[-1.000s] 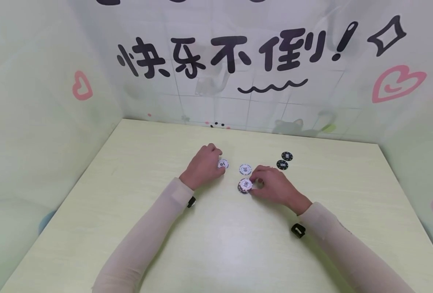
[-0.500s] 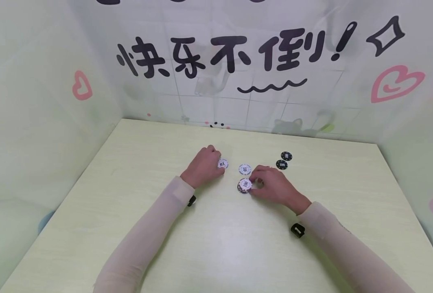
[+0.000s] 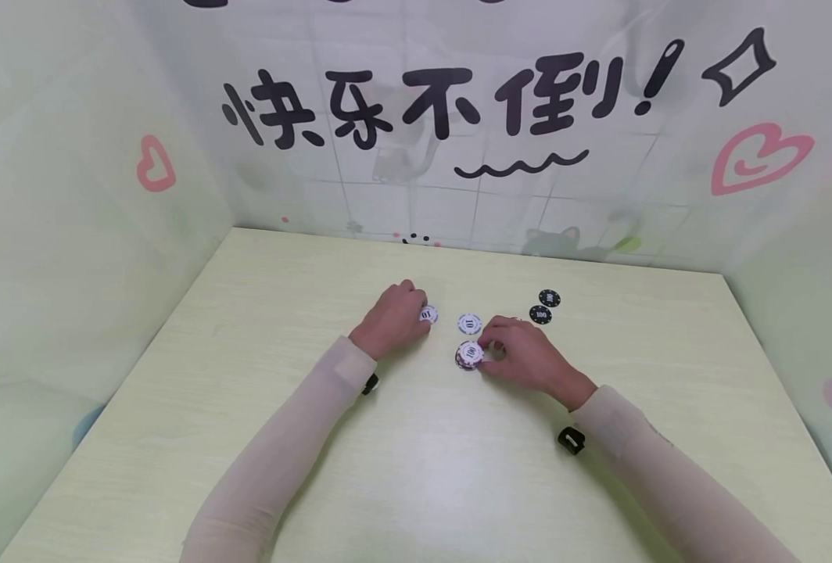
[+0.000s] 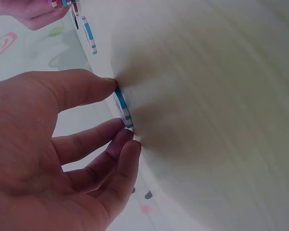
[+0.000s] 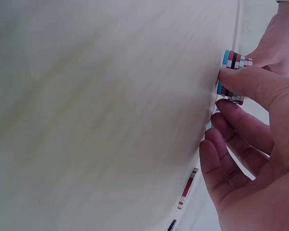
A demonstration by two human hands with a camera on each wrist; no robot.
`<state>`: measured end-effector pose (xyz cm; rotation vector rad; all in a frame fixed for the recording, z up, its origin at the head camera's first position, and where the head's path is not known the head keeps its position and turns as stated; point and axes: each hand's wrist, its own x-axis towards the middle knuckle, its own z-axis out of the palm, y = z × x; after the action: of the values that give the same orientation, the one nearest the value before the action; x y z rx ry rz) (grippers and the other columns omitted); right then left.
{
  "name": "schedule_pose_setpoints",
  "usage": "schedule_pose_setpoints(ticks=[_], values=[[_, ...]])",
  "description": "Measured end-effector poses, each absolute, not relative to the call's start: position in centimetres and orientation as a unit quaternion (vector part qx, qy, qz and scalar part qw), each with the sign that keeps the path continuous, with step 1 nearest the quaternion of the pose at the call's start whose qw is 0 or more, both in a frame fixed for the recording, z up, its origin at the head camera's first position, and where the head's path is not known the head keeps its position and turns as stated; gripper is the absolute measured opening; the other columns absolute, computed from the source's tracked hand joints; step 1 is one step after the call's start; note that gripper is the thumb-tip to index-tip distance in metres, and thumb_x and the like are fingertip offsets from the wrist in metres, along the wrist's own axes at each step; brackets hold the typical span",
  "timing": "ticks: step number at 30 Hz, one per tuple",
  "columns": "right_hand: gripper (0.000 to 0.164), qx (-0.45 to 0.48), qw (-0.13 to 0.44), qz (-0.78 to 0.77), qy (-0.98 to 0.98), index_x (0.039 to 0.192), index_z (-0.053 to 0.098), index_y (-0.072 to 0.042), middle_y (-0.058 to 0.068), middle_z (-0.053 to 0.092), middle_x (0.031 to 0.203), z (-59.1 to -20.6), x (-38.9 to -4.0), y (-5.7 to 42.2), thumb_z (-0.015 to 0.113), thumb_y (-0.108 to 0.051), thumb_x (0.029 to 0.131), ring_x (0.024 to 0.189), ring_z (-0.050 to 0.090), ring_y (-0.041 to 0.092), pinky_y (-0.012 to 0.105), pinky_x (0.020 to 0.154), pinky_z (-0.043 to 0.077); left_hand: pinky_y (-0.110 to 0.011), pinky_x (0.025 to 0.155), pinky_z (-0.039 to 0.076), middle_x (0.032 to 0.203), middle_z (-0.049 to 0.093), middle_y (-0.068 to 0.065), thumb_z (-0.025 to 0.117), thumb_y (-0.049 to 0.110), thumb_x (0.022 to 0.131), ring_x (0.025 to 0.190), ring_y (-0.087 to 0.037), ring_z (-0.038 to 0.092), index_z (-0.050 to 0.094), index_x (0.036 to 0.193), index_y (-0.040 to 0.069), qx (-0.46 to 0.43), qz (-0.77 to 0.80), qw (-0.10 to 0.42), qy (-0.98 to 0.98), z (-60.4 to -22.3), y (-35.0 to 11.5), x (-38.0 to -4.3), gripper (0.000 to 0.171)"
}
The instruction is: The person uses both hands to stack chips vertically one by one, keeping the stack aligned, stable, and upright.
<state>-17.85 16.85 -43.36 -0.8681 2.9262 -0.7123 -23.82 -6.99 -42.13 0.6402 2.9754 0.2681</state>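
Observation:
In the head view, my left hand (image 3: pixel 391 317) pinches a white poker chip marked 10 (image 3: pixel 428 313) lying near the table's middle. Its blue-and-white edge shows between thumb and fingertips in the left wrist view, where the chip (image 4: pixel 122 107) lies flat at the tabletop. To the right, my right hand (image 3: pixel 525 356) grips a small stack of poker chips (image 3: pixel 470 354) between thumb and fingers, a white 100 chip on top. Seen from the right wrist, the stack (image 5: pixel 234 58) has blue, red, black and white edges; the thumb covers its middle.
Just behind the stack lies another white 10 chip (image 3: pixel 469 324). Two black 100 chips, one nearer (image 3: pixel 540 314) and one farther (image 3: pixel 550 297), lie at the back right. A red-edged chip (image 5: pixel 188 188) is mostly hidden behind my right hand in the head view. A printed curtain (image 3: pixel 416 203) surrounds the table.

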Motion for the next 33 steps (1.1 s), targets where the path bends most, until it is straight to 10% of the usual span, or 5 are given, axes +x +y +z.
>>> schedule_pose_setpoints(ticks=[13, 33], values=[[0.027, -0.271, 0.010, -0.222, 0.937, 0.101, 0.073, -0.011, -0.002, 0.066, 0.106, -43.32, -17.81, 16.79, 0.082, -0.025, 0.078, 0.088, 0.061, 0.015, 0.033, 0.082, 0.049, -0.029, 0.060, 0.038, 0.082, 0.055, -0.008, 0.071, 0.029, 0.082, 0.071, -0.021, 0.049, 0.057, 0.064, 0.010, 0.208, 0.087, 0.067, 0.972, -42.17, -6.68, -24.02, 0.029], [0.028, -0.273, 0.007, -0.224, 0.935, 0.101, 0.073, -0.011, -0.002, 0.066, 0.107, -43.33, -17.87, 16.87, 0.082, -0.025, 0.079, 0.088, 0.060, 0.015, 0.033, 0.081, 0.049, -0.028, 0.060, 0.039, 0.078, 0.054, -0.006, 0.069, 0.035, 0.079, 0.068, -0.018, 0.047, 0.048, 0.057, 0.013, 0.242, 0.104, 0.042, 0.964, -42.09, -6.62, -23.26, 0.038]])
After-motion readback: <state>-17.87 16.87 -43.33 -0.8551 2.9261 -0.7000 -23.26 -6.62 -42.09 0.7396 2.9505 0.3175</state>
